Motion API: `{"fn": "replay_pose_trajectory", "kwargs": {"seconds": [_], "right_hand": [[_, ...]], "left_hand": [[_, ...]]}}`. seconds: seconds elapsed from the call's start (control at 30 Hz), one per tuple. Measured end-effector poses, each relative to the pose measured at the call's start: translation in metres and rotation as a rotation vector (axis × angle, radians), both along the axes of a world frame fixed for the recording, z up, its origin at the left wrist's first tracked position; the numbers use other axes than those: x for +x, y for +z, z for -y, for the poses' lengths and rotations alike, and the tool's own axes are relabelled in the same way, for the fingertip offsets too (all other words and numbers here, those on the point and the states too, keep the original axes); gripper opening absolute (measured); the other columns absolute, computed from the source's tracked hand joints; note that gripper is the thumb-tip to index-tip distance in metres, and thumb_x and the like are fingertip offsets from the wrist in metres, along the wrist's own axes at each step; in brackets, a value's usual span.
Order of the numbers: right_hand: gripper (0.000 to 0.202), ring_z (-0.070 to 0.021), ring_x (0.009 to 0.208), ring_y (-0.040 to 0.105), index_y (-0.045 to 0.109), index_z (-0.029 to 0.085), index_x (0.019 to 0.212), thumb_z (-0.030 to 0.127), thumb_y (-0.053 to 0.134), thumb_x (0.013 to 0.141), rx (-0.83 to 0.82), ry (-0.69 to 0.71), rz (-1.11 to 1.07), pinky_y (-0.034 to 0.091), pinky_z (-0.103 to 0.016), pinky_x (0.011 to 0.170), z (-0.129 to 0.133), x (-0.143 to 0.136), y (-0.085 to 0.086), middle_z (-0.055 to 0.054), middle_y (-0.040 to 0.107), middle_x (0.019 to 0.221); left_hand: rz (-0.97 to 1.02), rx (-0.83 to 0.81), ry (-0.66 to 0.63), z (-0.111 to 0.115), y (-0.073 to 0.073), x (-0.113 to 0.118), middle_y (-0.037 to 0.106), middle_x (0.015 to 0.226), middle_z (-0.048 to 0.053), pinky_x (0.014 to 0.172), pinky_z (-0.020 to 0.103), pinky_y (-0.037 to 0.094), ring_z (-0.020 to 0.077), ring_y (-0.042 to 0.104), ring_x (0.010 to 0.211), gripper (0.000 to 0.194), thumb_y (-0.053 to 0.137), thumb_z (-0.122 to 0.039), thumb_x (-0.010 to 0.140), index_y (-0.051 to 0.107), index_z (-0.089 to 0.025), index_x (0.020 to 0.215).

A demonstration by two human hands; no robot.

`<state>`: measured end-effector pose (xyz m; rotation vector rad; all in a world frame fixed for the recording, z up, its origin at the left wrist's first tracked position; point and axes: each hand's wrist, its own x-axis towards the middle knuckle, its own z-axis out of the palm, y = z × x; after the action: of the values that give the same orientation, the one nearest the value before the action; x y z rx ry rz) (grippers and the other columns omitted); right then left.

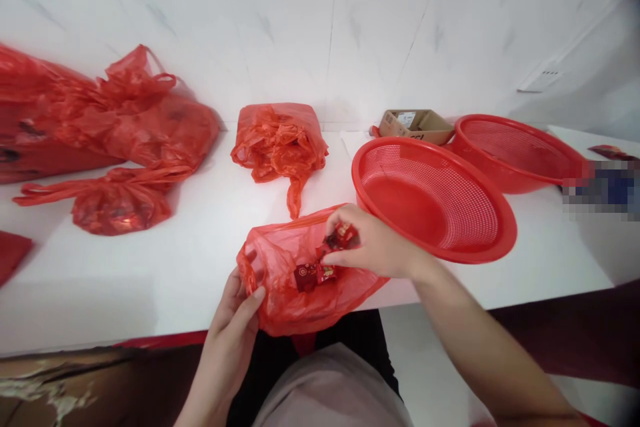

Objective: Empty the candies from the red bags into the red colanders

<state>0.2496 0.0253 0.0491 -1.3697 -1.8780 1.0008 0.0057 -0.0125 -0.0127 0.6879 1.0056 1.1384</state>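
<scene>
A perforated red basket (508, 230) stands on the white worktop (190, 267) just right of the right hand's fingers, close by the wrist. A second basket (525, 181) sits behind it, farther from those fingers, with a cardboard box (417, 133) alongside. Straight beyond the fingers of both hands lies a stack of folded bags (280, 137); away to their left rest a small tied bag (123, 203) and larger bulging bags (155, 123). The left hand (234, 313) pinches the edge of an open red bag (285, 247) between thumb and fingers. The right hand (373, 245) has its fingers curled round small red packets (346, 235); more wrapped sweets (315, 275) lie just below the fingertips, on the bag.
</scene>
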Motion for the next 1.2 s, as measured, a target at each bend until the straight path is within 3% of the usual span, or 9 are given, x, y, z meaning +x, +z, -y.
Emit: {"fn": "replay_pose_trajectory", "kwargs": {"seconds": [0.1,0.23,0.37,0.57,0.73,0.8,0.9,1.07,1.2], "right_hand": [[0.032,-0.0197,0.097,0.057,0.062,0.024,0.093,0.041,0.078,0.070,0.029,-0.049,0.079,0.047,-0.039,0.089,-0.005,-0.018,-0.031,-0.002,0.058,0.105],[0.019,-0.0167,0.093,0.059,0.060,0.025,0.100,0.035,0.064,0.084,0.006,-0.135,-0.064,0.048,-0.036,0.088,-0.005,-0.014,-0.047,-0.002,0.059,0.106],[0.012,-0.0158,0.090,0.061,0.056,0.025,0.100,0.030,0.049,0.092,-0.044,-0.207,-0.271,0.053,-0.033,0.080,-0.001,-0.011,-0.051,-0.002,0.059,0.102],[0.025,-0.0153,0.110,0.061,0.064,0.028,0.104,0.022,0.041,0.096,0.033,-0.107,-0.232,0.044,-0.038,0.103,0.001,-0.014,-0.050,0.000,0.067,0.111],[0.031,-0.0181,0.129,0.050,0.062,0.032,0.119,0.024,0.041,0.097,0.170,-0.124,-0.102,0.037,-0.043,0.112,0.004,-0.012,-0.040,0.001,0.060,0.131],[0.032,-0.0196,0.129,0.049,0.060,0.034,0.121,0.024,0.043,0.096,0.245,-0.120,0.018,0.037,-0.045,0.112,0.008,-0.009,-0.036,0.001,0.058,0.132],[0.035,-0.0233,0.119,0.056,0.058,0.035,0.124,0.023,0.046,0.094,0.272,-0.117,0.227,0.044,-0.048,0.105,0.017,-0.002,-0.038,-0.003,0.060,0.124],[0.038,-0.0306,0.110,0.058,0.060,0.031,0.122,0.018,0.051,0.088,0.257,-0.218,0.514,0.049,-0.054,0.096,0.037,0.015,-0.071,-0.010,0.057,0.116],[0.040,-0.0331,0.114,0.056,0.058,0.027,0.124,0.018,0.053,0.085,0.157,-0.260,0.582,0.050,-0.054,0.095,0.045,0.024,-0.096,-0.012,0.054,0.124]], "left_hand": [[-0.019,-0.009,0.025,0.002,0.001,-0.004,0.061,0.132,0.006,0.097,0.038,0.049,0.0265,0.057,0.120,0.058,0.068,-0.034,0.082,0.049,-0.033,0.137],[-0.039,0.008,0.031,0.002,-0.001,-0.008,0.062,0.129,0.006,0.093,0.036,0.051,0.0256,0.058,0.118,0.056,0.067,-0.034,0.083,0.049,-0.031,0.136],[-0.052,0.014,0.034,0.001,-0.005,-0.007,0.064,0.126,0.006,0.090,0.036,0.051,0.0251,0.060,0.115,0.057,0.066,-0.035,0.082,0.049,-0.031,0.136],[-0.129,0.055,0.080,0.001,-0.007,-0.003,0.059,0.129,0.007,0.088,0.033,0.049,0.0233,0.057,0.113,0.058,0.063,-0.037,0.084,0.045,-0.031,0.139],[-0.530,0.448,0.316,0.004,-0.012,-0.005,0.044,0.138,0.005,0.093,0.034,0.044,0.0210,0.053,0.112,0.083,0.074,-0.032,0.075,0.031,-0.040,0.146],[-0.750,0.504,0.229,0.003,-0.014,-0.008,0.049,0.131,0.006,0.095,0.037,0.043,0.0241,0.053,0.110,0.079,0.077,-0.031,0.071,0.042,-0.037,0.141],[-0.922,0.434,0.035,-0.003,-0.018,-0.015,0.059,0.107,0.006,0.088,0.039,0.046,0.0260,0.056,0.098,0.055,0.075,-0.035,0.073,0.062,-0.030,0.126],[-0.866,0.343,-0.024,-0.011,-0.034,-0.024,0.061,0.085,0.000,0.086,0.036,0.045,0.0213,0.058,0.083,0.047,0.071,-0.038,0.077,0.062,-0.028,0.122],[-0.873,0.265,-0.175,-0.012,-0.044,-0.023,0.063,0.083,0.001,0.071,0.031,0.044,0.0204,0.057,0.076,0.037,0.067,-0.042,0.080,0.065,-0.026,0.114]]}}
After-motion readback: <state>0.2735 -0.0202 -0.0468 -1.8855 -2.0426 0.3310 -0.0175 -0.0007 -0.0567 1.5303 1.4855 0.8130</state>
